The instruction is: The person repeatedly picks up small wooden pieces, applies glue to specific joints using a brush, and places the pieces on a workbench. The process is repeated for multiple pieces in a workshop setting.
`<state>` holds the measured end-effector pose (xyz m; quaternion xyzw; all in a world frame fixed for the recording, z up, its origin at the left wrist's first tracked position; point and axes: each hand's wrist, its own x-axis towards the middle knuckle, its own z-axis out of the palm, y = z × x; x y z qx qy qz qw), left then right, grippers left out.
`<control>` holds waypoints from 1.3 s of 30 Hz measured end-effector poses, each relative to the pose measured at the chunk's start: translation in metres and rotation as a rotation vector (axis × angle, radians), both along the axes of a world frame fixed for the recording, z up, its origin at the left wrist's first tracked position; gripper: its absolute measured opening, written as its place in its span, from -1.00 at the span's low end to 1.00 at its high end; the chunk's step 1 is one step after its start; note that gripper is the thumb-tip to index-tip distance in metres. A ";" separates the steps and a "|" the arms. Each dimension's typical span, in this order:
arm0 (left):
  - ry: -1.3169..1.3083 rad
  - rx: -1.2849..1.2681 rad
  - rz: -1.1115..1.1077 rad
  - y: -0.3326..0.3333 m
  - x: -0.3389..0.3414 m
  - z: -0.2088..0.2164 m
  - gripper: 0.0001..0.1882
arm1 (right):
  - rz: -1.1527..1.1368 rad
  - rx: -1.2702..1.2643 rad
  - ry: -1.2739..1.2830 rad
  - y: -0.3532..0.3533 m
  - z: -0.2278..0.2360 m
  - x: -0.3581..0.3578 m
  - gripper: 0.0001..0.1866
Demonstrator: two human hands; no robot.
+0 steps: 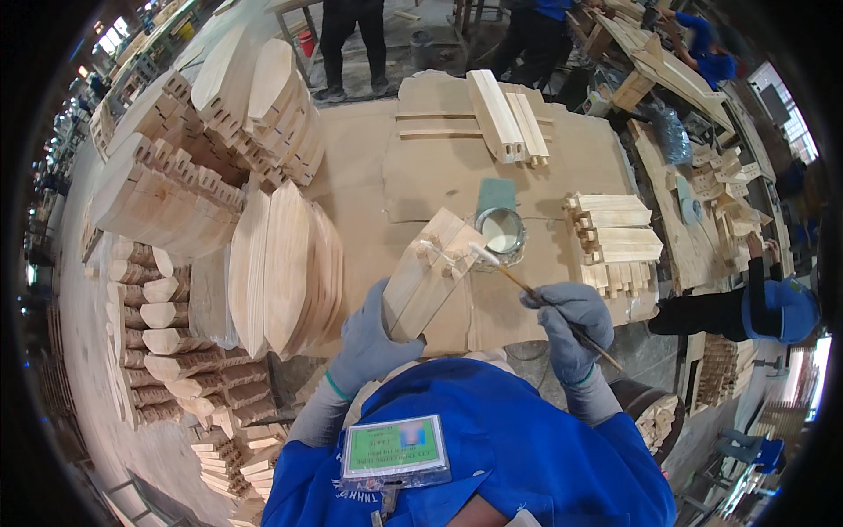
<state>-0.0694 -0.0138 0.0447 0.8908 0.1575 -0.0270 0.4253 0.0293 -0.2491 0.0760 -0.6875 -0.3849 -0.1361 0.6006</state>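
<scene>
Cardboard sheets cover the workbench (pixel 378 167) in this busy woodshop, and the glue tin (pixel 501 234) standing near the middle of it serves as a handy marker for everything else.

Nearest the person, just this side of the tin and to its left, the left hand (pixel 367 344) in a grey glove is curled shut around the lower end of a pale wooden block (pixel 430 274). The thumb lies over the near face and the fingers wrap underneath, so the notched upper end tilts up toward the tin. It looks like light, dry, stiff softwood, rough enough not to slip in a glove. The lower half seems the sensible place to grip, since the notched end is the part being glued.

To the right of the tin and nearer the person, the right hand (pixel 571 327) is closed tightly on a thin-handled brush (pixel 537 295). Its tip rests on or just over the block's notched end, beside the tin's rim; I cannot tell which.

Right of the tin lies a stack of short notched pieces (pixel 615 239). Left of it, tall curved boards (pixel 285 263) stand on edge. Beyond the tin, long grooved bars (pixel 509 119) lie on the cardboard, and further off other people (pixel 351 39) stand at work.
</scene>
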 end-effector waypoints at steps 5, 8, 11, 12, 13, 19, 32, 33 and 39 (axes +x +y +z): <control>-0.111 0.048 -0.074 -0.005 -0.003 0.001 -0.12 | 0.007 0.042 0.035 0.020 -0.004 0.007 -0.77; -0.138 0.061 -0.075 -0.007 -0.005 0.006 -0.11 | -0.002 0.084 0.110 0.021 -0.014 0.007 -0.80; -0.151 0.096 -0.070 -0.007 -0.007 0.000 -0.11 | -0.063 0.167 0.179 0.022 -0.018 0.007 -0.80; -0.156 0.112 -0.068 -0.007 -0.006 -0.003 -0.10 | -0.055 0.148 0.146 0.020 -0.017 0.009 -0.81; -0.163 0.114 -0.064 -0.008 -0.006 -0.001 -0.10 | -0.048 0.128 0.112 0.018 -0.017 0.010 -0.81; -0.205 0.154 -0.027 -0.011 -0.007 -0.009 -0.09 | -0.070 0.116 0.062 0.021 -0.012 0.011 -0.77; -0.287 0.154 -0.008 -0.015 -0.003 -0.008 -0.09 | -0.009 0.385 0.482 0.003 -0.009 -0.005 -0.96; -0.276 0.137 -0.008 -0.015 -0.004 -0.007 -0.10 | 0.058 0.356 0.454 0.001 -0.011 -0.007 -0.96; -0.328 0.133 -0.007 -0.017 -0.004 -0.011 -0.11 | -0.023 0.435 0.542 0.003 -0.010 0.008 -0.97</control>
